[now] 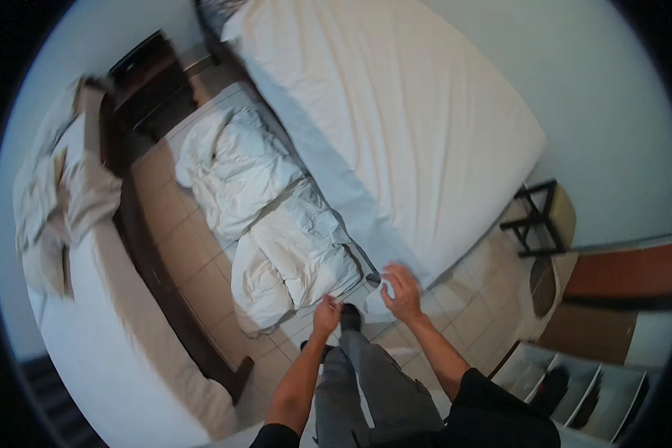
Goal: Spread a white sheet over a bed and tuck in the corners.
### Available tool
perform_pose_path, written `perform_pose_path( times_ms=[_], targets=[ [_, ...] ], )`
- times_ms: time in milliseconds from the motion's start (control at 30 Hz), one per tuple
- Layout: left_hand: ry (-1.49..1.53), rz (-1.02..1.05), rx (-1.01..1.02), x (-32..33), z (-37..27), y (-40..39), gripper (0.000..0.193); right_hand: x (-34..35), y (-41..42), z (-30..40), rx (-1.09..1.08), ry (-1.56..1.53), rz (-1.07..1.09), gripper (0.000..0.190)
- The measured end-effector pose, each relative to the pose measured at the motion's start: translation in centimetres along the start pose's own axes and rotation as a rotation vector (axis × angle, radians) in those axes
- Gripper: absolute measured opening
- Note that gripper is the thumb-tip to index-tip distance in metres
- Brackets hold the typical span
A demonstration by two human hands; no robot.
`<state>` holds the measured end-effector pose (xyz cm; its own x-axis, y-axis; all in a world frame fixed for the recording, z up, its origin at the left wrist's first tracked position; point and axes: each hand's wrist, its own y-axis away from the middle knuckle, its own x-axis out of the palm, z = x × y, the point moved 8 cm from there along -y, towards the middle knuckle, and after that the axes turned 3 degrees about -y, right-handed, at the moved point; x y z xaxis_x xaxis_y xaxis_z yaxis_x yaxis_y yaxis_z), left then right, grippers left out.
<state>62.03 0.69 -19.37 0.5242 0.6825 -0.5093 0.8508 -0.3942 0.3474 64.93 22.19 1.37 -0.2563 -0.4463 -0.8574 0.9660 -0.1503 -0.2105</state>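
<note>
My right hand (403, 292) is at the near corner of the bed on the right, its fingers curved and slightly blurred. A loose piece of white cloth (376, 306) shows below and beside it; whether my fingers grip it is unclear. My left hand (327, 317) is in front of my shoes, its fingers drawn together beside the near end of a rumpled white duvet (291, 263) on the floor. What it may hold is too small to tell. A wrinkled white sheet (414, 123) covers the mattress, and its side hangs down toward the duvet.
A second bed (106, 313) with a dark wooden side rail (168, 302) stands at left, with crumpled bedding (67, 196) on it. Behind is a dark nightstand (154, 84). To the right are a stool (557, 215) and an open divided shelf (579, 386) holding dark items.
</note>
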Motion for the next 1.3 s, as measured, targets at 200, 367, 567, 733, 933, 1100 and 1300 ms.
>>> perform_pose_path(
  times_ms=[200, 367, 567, 733, 933, 1100, 1300],
  targets=[
    [0.788, 0.024, -0.315, -5.7, -5.4, -18.0, 0.037, 8.0, 3.1, -5.8, 0.807, -0.677, -0.460, 0.040],
    [0.735, 0.059, -0.152, -12.4, -17.9, -31.9, 0.050, 9.8, -8.3, -6.2, 1.078, -1.409, -0.774, 0.040],
    [0.620, 0.104, -0.133, -13.9, -17.3, -37.7, 0.018, 13.0, -8.6, -6.2, 1.081, -1.291, -1.171, 0.036],
    [0.526, 0.228, -0.235, -16.0, -13.8, -40.0, 0.025, 14.0, -8.1, -6.4, 1.124, -1.030, -1.111, 0.034],
    [0.757, 0.333, -0.100, -20.9, -18.7, -50.0, 0.044, 15.6, -11.0, -5.3, 1.054, -1.123, -0.960, 0.027],
    [0.433, 0.350, 0.282, -25.0, -23.0, -54.8, 0.041, 12.8, -18.6, -4.9, 1.209, -1.146, -1.289, 0.043],
    [0.226, 0.546, 0.112, -29.2, -14.3, -54.7, 0.033, 16.7, -18.8, -2.7, 1.306, -0.832, -1.394, 0.047]
  ],
)
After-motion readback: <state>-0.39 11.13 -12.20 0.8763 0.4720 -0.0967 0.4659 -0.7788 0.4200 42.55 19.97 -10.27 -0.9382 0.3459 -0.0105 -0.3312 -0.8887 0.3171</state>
